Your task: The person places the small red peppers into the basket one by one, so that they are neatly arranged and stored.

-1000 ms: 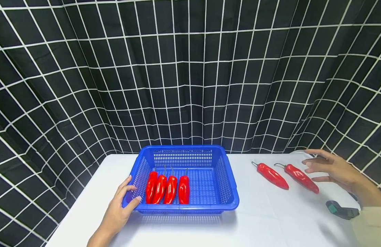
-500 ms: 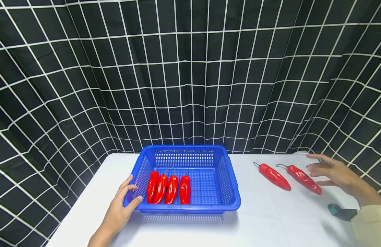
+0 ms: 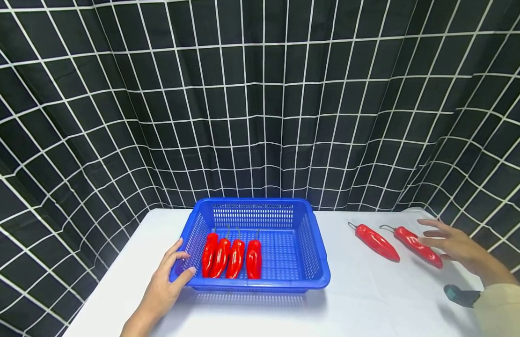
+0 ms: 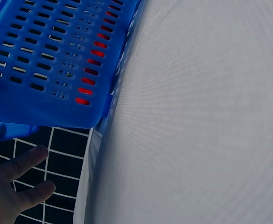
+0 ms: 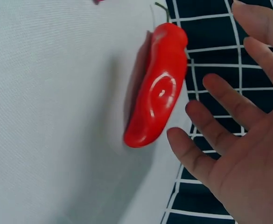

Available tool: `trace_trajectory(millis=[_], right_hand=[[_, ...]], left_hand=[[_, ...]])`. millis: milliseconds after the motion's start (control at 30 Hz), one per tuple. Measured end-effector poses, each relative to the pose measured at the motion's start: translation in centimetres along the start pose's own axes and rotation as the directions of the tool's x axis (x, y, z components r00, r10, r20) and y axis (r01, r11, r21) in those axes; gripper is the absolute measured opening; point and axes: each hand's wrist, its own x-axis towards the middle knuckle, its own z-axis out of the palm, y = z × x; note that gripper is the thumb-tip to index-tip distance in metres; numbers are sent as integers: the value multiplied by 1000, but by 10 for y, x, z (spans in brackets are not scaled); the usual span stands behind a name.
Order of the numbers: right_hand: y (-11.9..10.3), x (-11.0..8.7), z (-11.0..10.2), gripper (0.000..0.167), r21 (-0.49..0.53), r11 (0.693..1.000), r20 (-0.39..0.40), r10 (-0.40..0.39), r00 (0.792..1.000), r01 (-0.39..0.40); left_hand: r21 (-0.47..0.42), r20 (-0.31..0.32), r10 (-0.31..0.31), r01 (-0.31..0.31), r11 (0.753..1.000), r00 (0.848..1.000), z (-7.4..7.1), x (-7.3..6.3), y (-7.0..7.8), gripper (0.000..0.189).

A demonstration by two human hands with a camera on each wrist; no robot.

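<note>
A blue plastic basket (image 3: 285,283) stands on the white table, with several red chili peppers (image 3: 253,260) lying side by side in its left half. My left hand (image 3: 160,285) grips the basket's front left corner, thumb and fingertips over the rim; in the left wrist view two of its fingers (image 4: 26,163) hang free below the basket. At the right, my right hand (image 3: 457,243) hovers beside and partly over a loose red chili pepper (image 3: 411,241). Its fingers are spread and hold nothing; in the right wrist view they are apart from that pepper (image 5: 159,88).
Another red chili pepper (image 3: 377,242) lies on the white tablecloth (image 3: 369,299), between the basket and the pepper under my right hand. A black cloth with a white grid (image 3: 260,117) hangs behind the table and round its sides. A dark device (image 3: 462,296) sits at my right wrist.
My right hand has come lower and closer over the rightmost pepper. The whole scene has shifted slightly to the right in the head view. My left hand keeps its grip on the basket corner.
</note>
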Motion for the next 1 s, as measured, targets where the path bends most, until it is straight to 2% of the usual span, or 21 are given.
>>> trace_trajectory(millis=[133,333,600,767,1000], right_hand=[[4,4,2,91,-27,1000,-4,15,1000,-15],[10,7,3,93,1,999,4,52,999,-52],[9,11,12,94,114,988,8,101,995,-102],[12,17,16,97,164,975,-33,159,987,-151],[20,26,21,100,172,969,-92,195,976,-178]], left_hand=[[-6,0,0,0,1000,1000,0,0,0,23],[-6,-1,0,0,1000,1000,1,0,0,23],[8,-2,-6,6,1000,1000,0,0,0,22],[2,-5,-4,4,1000,1000,0,-1,0,23],[1,-4,-10,10,1000,1000,0,0,1,23]])
